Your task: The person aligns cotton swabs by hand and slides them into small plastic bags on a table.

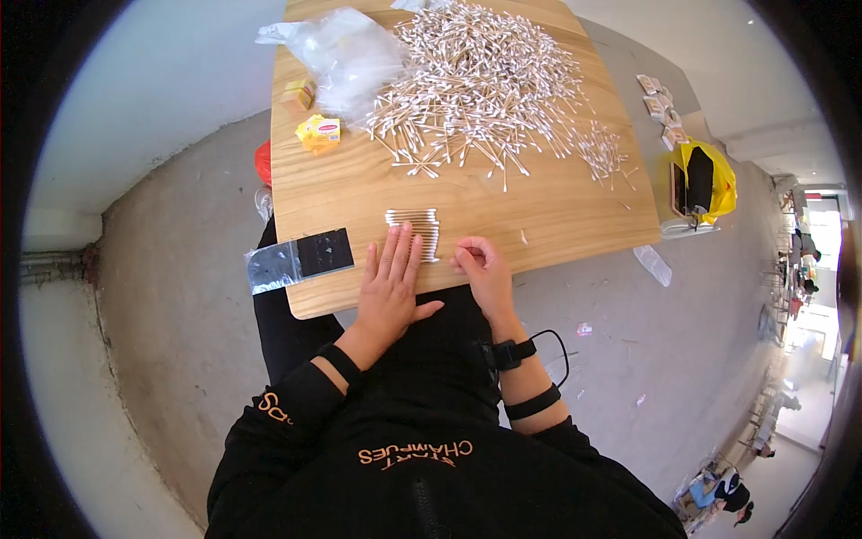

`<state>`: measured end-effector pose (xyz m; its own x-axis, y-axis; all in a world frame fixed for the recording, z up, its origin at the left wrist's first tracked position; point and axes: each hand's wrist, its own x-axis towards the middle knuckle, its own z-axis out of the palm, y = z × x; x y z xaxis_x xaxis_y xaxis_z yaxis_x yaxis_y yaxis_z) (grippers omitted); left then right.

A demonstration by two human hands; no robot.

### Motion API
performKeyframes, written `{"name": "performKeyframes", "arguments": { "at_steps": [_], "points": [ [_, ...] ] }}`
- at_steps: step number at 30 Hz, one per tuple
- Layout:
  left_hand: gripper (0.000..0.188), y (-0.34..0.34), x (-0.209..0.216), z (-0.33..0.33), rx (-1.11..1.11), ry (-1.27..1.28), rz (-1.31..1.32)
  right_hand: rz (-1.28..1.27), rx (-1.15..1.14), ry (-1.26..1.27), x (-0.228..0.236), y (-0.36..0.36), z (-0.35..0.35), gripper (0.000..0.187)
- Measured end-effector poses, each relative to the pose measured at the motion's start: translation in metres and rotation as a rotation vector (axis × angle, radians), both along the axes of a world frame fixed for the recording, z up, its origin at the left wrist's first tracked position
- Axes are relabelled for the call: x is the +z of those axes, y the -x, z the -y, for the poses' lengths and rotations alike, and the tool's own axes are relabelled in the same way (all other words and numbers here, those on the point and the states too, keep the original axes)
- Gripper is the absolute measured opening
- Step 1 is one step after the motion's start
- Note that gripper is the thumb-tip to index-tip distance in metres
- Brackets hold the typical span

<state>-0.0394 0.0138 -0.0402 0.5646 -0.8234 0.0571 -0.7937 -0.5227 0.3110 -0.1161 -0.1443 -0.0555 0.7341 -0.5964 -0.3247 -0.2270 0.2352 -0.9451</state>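
A row of cotton swabs [427, 231] lies side by side near the table's front edge. My left hand [389, 285] rests flat on its left part, fingers stretched out over the sticks. Just right of the row, my right hand [482, 269] is closed with its fingers curled in; whether anything is between the fingertips is hidden. Left of my left hand, a clear plastic bag with a black panel [325, 253] lies over the table's edge. A big heap of loose cotton swabs [489, 76] spreads across the far part of the table.
The wooden table [539, 211] also bears a crumpled clear plastic bag [346, 54], a yellow packet [319, 133] and a small yellow box [298, 94]. Beyond its right edge are a yellow bag [721, 184] and several small packs [660, 103]. Other people are far off at right.
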Motion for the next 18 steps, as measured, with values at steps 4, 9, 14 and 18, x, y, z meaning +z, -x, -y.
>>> {"name": "performKeyframes", "arguments": {
  "at_steps": [4, 9, 14, 18],
  "points": [
    [0.109, 0.001, -0.001, 0.0, -0.027, -0.047, 0.012, -0.04, 0.055, 0.18, 0.004, -0.001, 0.001, 0.016],
    [0.108, 0.001, -0.003, -0.001, -0.036, -0.052, 0.029, -0.097, 0.299, 0.671, 0.016, -0.005, -0.003, 0.011],
    [0.112, 0.0, 0.002, -0.001, 0.017, -0.031, -0.022, -0.188, 0.312, 0.68, 0.021, -0.012, -0.004, 0.01],
    [0.114, 0.0, -0.003, -0.001, 0.03, -0.008, -0.029, -0.184, 0.344, 0.699, 0.016, -0.011, -0.004, 0.012]
  ]
}}
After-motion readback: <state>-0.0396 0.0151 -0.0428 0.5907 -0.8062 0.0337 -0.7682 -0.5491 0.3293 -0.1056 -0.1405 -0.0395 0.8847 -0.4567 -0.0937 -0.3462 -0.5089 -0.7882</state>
